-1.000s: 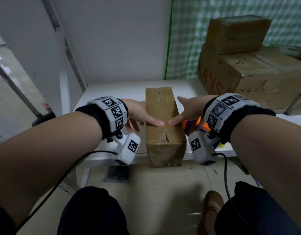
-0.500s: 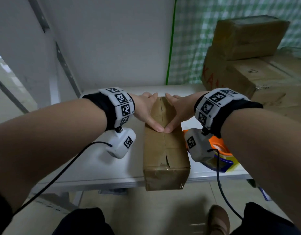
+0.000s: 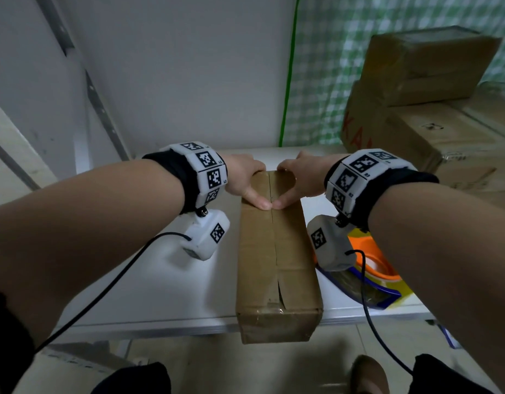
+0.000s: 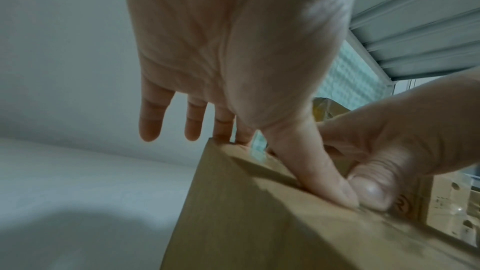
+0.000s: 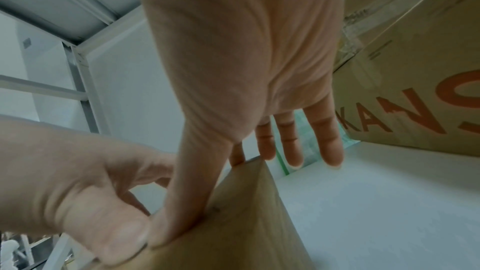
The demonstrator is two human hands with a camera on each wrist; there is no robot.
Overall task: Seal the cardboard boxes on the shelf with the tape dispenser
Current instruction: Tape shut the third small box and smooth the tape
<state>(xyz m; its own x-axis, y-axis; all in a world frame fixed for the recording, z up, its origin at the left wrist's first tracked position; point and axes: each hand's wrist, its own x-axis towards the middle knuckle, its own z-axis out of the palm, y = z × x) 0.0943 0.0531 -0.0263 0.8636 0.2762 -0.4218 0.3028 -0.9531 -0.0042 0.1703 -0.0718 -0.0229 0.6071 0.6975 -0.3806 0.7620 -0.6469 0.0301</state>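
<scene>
A long, narrow cardboard box [image 3: 277,265] lies lengthwise on the white shelf [image 3: 160,280], its near end overhanging the front edge. My left hand [image 3: 245,180] and right hand [image 3: 299,177] rest on the far part of its top, either side of the centre seam. Both thumbs press down and their tips touch at the seam. In the left wrist view the left hand [image 4: 233,48] has straight fingers reaching past the box [image 4: 246,223]. The right hand [image 5: 246,48] mirrors it over the box [image 5: 233,233]. An orange and blue tape dispenser [image 3: 373,265] lies to the box's right, partly hidden by my right wrist.
Larger cardboard boxes [image 3: 430,123] are stacked at the back right of the shelf, the lower one with red lettering [image 5: 415,100]. A white wall and a green checked sheet [image 3: 331,66] close the back. Bare shelf lies to the box's left. Below the shelf edge is floor.
Both hands have slid along the box's top seam from near its middle toward the far end, thumbs still together. The box looks as if it sits further onto the shelf.
</scene>
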